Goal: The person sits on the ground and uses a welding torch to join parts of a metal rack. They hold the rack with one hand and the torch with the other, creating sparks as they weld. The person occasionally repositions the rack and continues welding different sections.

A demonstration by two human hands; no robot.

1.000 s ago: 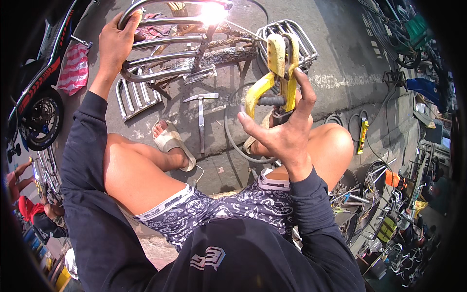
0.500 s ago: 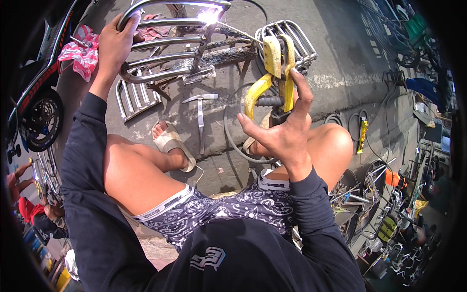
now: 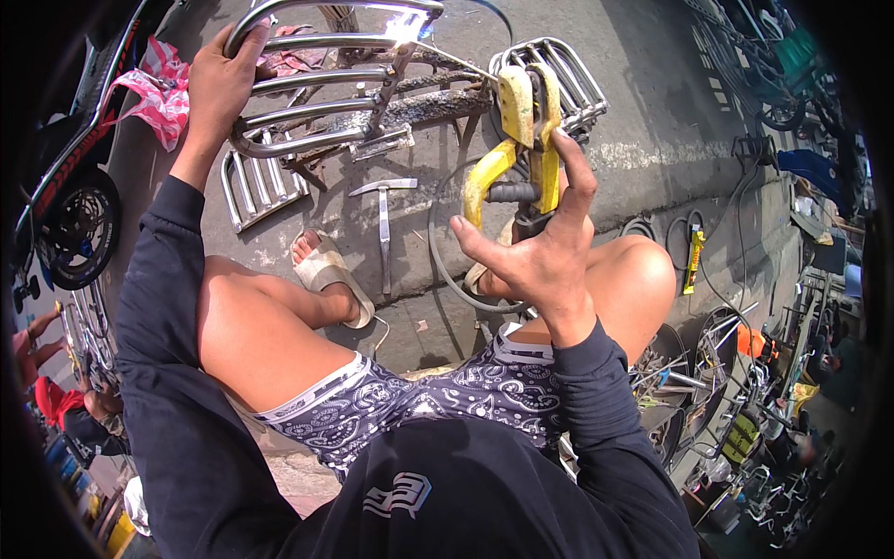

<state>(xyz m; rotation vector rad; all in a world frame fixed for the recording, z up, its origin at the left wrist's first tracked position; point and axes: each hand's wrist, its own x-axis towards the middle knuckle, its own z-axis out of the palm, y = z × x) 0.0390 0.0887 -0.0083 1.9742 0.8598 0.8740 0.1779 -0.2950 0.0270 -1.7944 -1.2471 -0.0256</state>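
Note:
My left hand (image 3: 222, 84) is closed around the left end of a bent-tube metal rack (image 3: 321, 78), shiny and ladder-like. In my right hand (image 3: 551, 270) is a yellow electrode holder (image 3: 515, 107); my thumb and index finger are spread along it, and the other fingers are mostly hidden. A thin welding rod (image 3: 456, 58) sticks out of its jaws toward the upper left. Its tip meets the rack's right end, where a bright white-violet arc (image 3: 406, 26) glows. Under the rack stands a rough, spatter-covered metal support (image 3: 428, 110).
A chipping hammer (image 3: 385, 224) lies on the pavement between my feet. Other tube racks (image 3: 264, 193) rest nearby, one behind the holder. A cable (image 3: 438, 252) loops by my right foot. A pink-and-white plastic bag (image 3: 160, 98) and a motorcycle wheel (image 3: 86, 228) are at left.
The electrode holder and my right hand have shifted slightly left. The arc's glare looks smaller. The plastic bag has changed shape. My left hand keeps its grip on the rack.

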